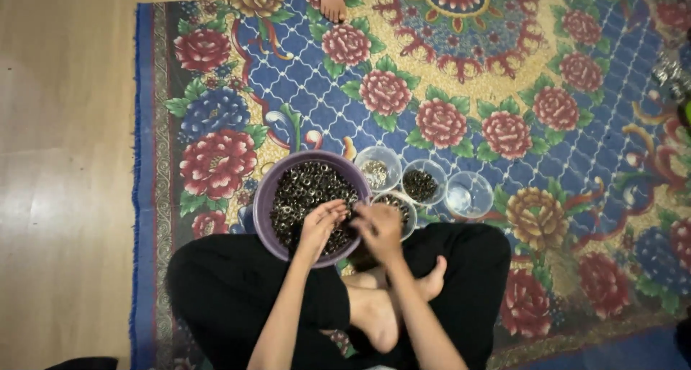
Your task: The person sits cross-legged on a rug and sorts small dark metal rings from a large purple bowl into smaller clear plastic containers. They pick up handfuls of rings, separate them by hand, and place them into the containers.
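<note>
Wooden flooring [65, 197] runs down the left side, and over it lies a large floral rug [504, 75] in blue, gold and red with rose and medallion patterns. Seen from above, a person sits cross-legged on the rug in black trousers, bare feet tucked in front.

Just ahead of the knees stands a round purple bowl [268, 190], heaped nearly full with small dark metal rings [306, 186] that look like eyelets or washers. Both hands meet over the near right edge of this bowl. The left hand [322, 222] has its fingers curled down among the rings, and the right hand [378, 228] is bunched close beside it, fingertips pinched together; whether either one actually grips a ring is too small to tell.

To the right of the bowl sit four small clear plastic cups. The nearest cup [400, 210], touching the bowl and partly hidden by the right hand, holds dark pieces. Behind it, a second cup [379, 170] holds a few paler, silvery pieces, a third cup [423, 183] holds a modest pile of dark pieces, and the fourth cup [468, 194] looks empty.

Judging by these amounts, the sorting seems to be at an early stage: the bowl is nearly full and the cups hold little.

No packages, labels or signs are visible. At the top edge another person's bare foot [332, 1] rests on the rug.
</note>
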